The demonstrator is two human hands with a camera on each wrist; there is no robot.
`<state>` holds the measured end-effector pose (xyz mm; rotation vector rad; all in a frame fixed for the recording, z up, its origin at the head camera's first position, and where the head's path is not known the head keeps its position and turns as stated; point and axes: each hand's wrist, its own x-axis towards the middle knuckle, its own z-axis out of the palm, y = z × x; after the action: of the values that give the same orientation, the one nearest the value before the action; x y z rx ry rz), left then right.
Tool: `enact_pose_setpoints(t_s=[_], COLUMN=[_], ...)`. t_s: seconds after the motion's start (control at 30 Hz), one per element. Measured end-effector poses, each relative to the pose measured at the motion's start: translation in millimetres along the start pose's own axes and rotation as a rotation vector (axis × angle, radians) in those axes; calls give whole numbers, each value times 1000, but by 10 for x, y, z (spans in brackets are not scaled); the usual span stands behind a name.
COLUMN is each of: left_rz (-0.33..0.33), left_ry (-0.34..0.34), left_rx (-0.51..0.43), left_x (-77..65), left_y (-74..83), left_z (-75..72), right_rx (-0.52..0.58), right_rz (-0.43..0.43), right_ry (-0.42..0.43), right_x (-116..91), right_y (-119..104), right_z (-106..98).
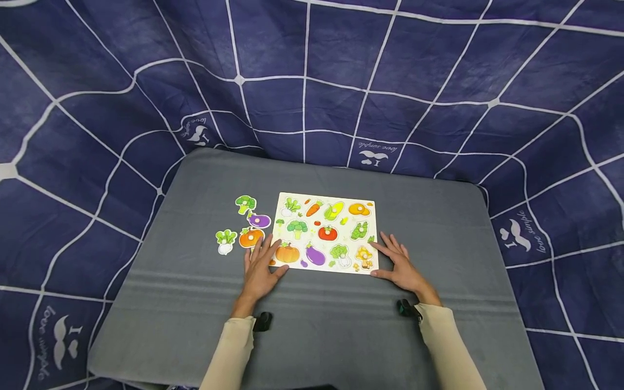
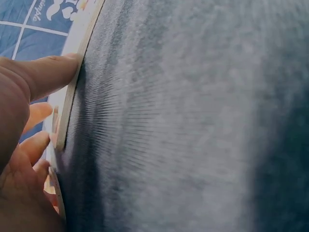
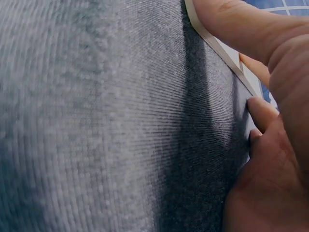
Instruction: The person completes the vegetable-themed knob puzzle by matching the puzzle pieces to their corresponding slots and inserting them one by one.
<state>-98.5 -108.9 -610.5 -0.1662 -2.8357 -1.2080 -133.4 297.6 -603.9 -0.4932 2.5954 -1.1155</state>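
Note:
A white vegetable puzzle board (image 1: 302,197) lies flat on the grey table. My left hand (image 1: 259,275) spreads over its lower left corner, the thumb (image 2: 60,72) touching the near edge. On the opposite side, my right hand (image 1: 402,269) has its thumb (image 3: 236,21) at the lower right corner and fingers along the right edge. Knobbed pieces such as the tomato (image 1: 327,233) and carrot (image 1: 314,208) sit in the board. Loose to its left are a broccoli piece (image 1: 245,204), an eggplant piece (image 1: 259,220), a pumpkin piece (image 1: 251,236), partly behind my left fingers, and a radish piece (image 1: 226,241).
Grey cloth with creases covers the table (image 1: 331,325). A dark blue curtain (image 1: 341,81) with white lines surrounds its back and sides. Black wrist devices (image 1: 263,322) are worn at both cuffs.

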Motion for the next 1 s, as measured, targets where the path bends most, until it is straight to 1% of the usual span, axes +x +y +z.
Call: enact_pose_setpoints(t_s=[0.27, 0.4, 0.57, 0.67, 0.73, 0.83, 0.9, 1.0], left_rz=[-31, -33, -19, 1, 17, 27, 6, -49], left_ry=[-16, -7, 46, 106, 168, 278, 342, 392], left_rx=[45, 3, -69, -95, -116, -143, -137, -93], left_x=[5, 18, 30, 44, 49, 51, 51, 58], left_y=[67, 92, 56, 11, -20, -56, -78, -138], left_z=[-77, -113, -140, -160, -190, -280, -367, -519], right_rx=[6, 6, 3, -2, -3, 1, 5, 7], right_rz=[2, 4, 4, 2, 1, -3, -3, -3], right_ry=[1, 11, 16, 15, 17, 19, 20, 19], right_x=[18, 9, 10, 11, 10, 7, 5, 9], right_y=[6, 18, 27, 32, 32, 22, 15, 7], right_z=[19, 20, 22, 22, 21, 19, 20, 22])
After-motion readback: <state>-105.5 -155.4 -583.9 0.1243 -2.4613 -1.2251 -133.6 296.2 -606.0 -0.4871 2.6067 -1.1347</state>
